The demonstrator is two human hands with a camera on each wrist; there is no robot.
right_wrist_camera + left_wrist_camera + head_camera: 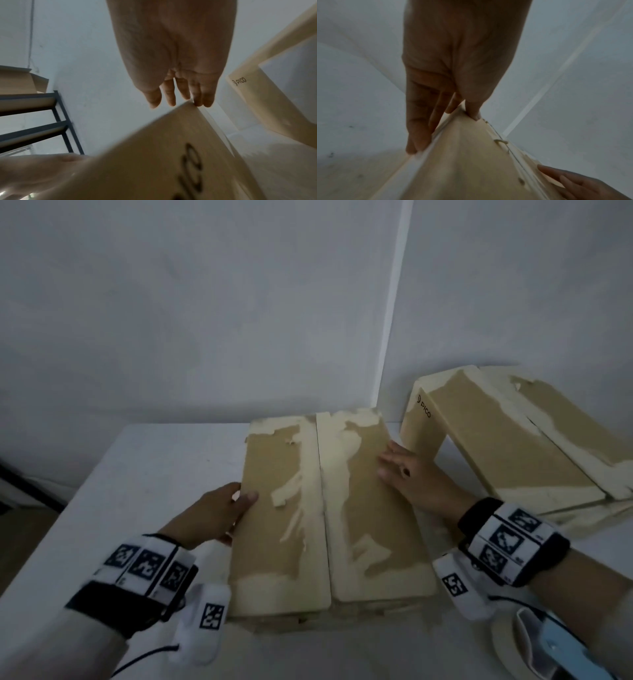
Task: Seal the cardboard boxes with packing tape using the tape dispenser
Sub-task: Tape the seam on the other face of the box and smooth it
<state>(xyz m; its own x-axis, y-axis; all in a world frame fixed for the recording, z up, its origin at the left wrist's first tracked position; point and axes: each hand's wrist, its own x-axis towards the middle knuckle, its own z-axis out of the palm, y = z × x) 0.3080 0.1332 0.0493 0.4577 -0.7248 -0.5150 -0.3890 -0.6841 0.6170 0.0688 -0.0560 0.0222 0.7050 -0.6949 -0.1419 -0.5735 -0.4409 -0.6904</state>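
A brown cardboard box (281, 525) with torn tape residue sits mid-table, its two top flaps closed along a centre seam (323, 508). My left hand (236, 501) is at the box's left edge, thumb on top and straight fingers (419, 128) down its side. My right hand (397, 467) lies flat on the right flap, with its fingertips (204, 100) at the far right edge. The blue tape dispenser (555, 648), with a roll of tape, lies at the near right, with no hand on it.
A second PICO-marked box (496, 446) stands tilted at the back right, close behind my right hand. The white table (154, 474) meets a wall at the back. A dark metal shelf rack (60, 121) holding another box stands off to the left.
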